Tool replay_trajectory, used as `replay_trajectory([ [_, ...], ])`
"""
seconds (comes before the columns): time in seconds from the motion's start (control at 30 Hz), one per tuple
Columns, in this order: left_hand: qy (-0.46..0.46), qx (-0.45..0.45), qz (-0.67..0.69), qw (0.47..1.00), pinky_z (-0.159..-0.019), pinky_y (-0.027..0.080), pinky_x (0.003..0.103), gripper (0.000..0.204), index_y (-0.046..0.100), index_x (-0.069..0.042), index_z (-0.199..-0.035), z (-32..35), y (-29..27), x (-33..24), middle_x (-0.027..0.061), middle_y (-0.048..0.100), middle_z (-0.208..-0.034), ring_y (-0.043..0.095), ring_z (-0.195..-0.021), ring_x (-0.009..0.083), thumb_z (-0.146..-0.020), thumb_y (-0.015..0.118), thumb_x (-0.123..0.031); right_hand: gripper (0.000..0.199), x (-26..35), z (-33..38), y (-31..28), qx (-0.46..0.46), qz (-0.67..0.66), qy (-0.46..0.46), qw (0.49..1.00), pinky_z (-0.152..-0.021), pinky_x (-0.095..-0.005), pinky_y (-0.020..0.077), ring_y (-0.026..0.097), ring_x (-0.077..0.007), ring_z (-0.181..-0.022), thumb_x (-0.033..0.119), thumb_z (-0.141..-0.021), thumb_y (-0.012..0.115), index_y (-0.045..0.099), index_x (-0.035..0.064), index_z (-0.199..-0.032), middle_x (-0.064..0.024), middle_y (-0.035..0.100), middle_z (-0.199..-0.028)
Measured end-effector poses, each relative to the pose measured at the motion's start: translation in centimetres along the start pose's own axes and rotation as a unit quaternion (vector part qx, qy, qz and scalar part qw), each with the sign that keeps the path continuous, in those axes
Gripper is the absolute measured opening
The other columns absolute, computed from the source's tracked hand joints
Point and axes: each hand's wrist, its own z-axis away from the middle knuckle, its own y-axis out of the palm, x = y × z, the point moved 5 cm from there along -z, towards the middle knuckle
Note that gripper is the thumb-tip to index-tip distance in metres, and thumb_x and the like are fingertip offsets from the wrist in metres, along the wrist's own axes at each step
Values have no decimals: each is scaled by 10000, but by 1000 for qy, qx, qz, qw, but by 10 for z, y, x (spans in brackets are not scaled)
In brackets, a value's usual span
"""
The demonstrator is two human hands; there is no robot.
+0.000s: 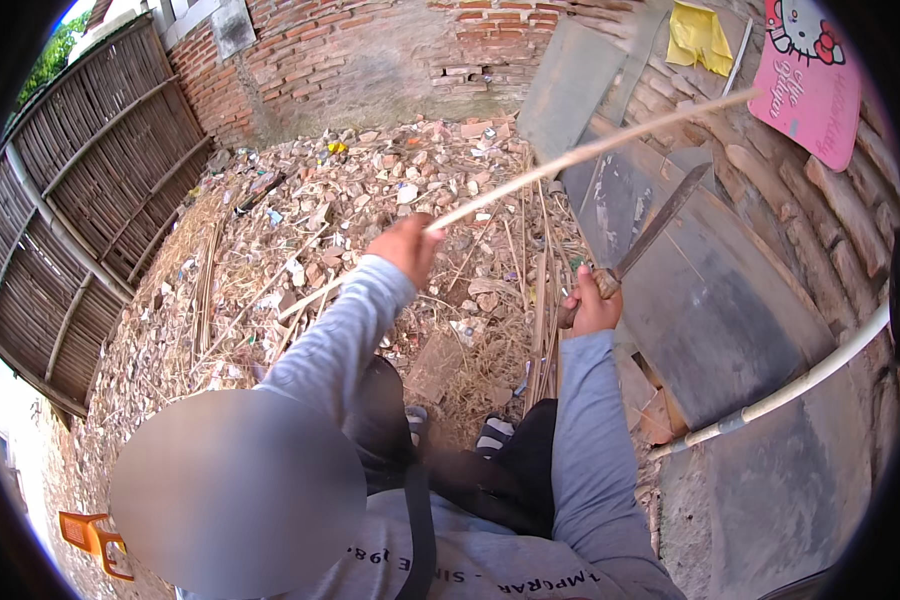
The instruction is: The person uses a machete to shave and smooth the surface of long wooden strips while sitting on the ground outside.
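Observation:
My left hand (407, 250) is closed round a long pale bamboo strip (560, 162). The strip slants up to the right, and its far end reaches toward the pink board at the upper right; a short tail sticks out below the fist. In my right hand (594, 304) is the handle of a machete (662, 222). Its dark blade points up and to the right, lying under the strip in the picture, and I see a gap between the two. Around the handle my right fingers are wrapped.
Stone rubble and dry straw (370, 200) cover the ground ahead, with bamboo strips (540, 330) lying near my feet. Dark flat panels (710, 310) and a white pipe (820, 370) are on the right. A woven bamboo fence (80, 190) stands left, a brick wall (370, 50) behind.

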Motion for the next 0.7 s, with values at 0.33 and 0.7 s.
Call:
replay_trajectory([
  [0.33, -13, -54, -78, 995, -619, 456, 491, 311, 570, -55, -851, 146, -71, 154, 234, 604, -721, 601, -705, 430, -966, 441, -314, 198, -14, 9, 4, -30, 62, 21, 997, -373, -250, 364, 456, -100, -412, 137, -815, 724, 551, 53, -769, -2, 495, -556],
  [0.7, -211, 66, -160, 962, -599, 457, 520, 367, 555, -48, -825, 312, -60, 214, 235, 605, -698, 595, -664, 443, -951, 473, -383, 333, -39, 72, 79, 389, 492, -29, 778, -721, -365, 509, 658, -267, -772, 298, -771, 743, 638, 46, -962, -141, 679, -836],
])
